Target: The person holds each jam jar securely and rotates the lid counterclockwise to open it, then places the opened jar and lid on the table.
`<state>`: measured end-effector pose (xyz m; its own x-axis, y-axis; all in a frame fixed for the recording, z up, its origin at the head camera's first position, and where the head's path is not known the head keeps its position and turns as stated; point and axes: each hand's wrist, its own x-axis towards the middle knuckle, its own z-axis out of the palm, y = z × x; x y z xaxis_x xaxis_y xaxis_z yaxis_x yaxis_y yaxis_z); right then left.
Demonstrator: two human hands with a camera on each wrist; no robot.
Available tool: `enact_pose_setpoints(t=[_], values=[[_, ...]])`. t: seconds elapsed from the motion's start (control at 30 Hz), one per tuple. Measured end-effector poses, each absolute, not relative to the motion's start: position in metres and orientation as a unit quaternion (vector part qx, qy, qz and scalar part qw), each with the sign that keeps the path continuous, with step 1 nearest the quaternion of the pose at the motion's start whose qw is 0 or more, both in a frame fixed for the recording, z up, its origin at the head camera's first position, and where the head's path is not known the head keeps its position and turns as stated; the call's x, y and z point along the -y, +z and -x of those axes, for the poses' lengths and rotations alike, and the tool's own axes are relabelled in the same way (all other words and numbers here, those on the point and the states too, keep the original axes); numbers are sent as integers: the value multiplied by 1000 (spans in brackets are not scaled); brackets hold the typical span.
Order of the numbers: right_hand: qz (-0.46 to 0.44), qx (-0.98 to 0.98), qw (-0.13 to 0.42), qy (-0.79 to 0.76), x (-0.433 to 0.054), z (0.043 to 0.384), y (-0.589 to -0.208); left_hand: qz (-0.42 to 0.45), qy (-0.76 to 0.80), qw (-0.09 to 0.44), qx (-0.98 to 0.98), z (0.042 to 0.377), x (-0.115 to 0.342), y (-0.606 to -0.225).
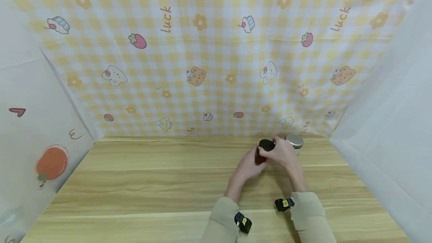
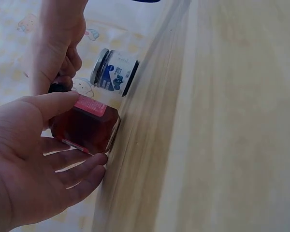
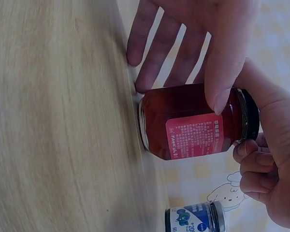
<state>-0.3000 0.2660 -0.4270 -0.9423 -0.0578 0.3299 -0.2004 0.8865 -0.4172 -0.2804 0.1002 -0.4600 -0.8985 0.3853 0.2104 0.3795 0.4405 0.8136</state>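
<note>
A jam jar [image 3: 193, 128] with dark red contents and a pink-red label stands on the wooden table, its bottom at the tabletop in the wrist views. My left hand [image 1: 249, 166] holds the glass body, thumb across one side and fingers spread along the other. Over the black lid [image 1: 266, 145] my right hand [image 1: 283, 153] grips the rim, with its fingers curled in the right wrist view. The lid sits on the jar. Fingers hide part of the jar in the head view.
Just right of the right hand, near the back edge, stands a second jar [image 2: 117, 72] with a silver lid and a white-and-blue label. A yellow checked cloth [image 1: 216, 55] hangs behind the wooden table [image 1: 152, 183]. White cloth hangs at both sides.
</note>
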Motion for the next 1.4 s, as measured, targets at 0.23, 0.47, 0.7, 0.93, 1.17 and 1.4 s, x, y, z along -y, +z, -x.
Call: enact_pose_setpoints(t=[0.23,0.47,0.7,0.93,1.17,1.4], values=[[-70,958,151,233,-264,297,-426,-191,474,-3,-860,281,-104,-465],[-79,956,152,238,-260,295,-424,-158,476,-12,-865,284,-107,-469],[-82,953,157,244,-259,293,-422,-161,498,-26,-852,285,-107,-470],[-89,951,168,245,-260,292,-416,-170,545,-30,-820,286,-107,-465],[-89,949,169,249,-261,289,-409,-147,593,-16,-792,284,-108,-462],[-95,946,179,251,-260,286,-404,-128,620,-17,-774,283,-108,-458]])
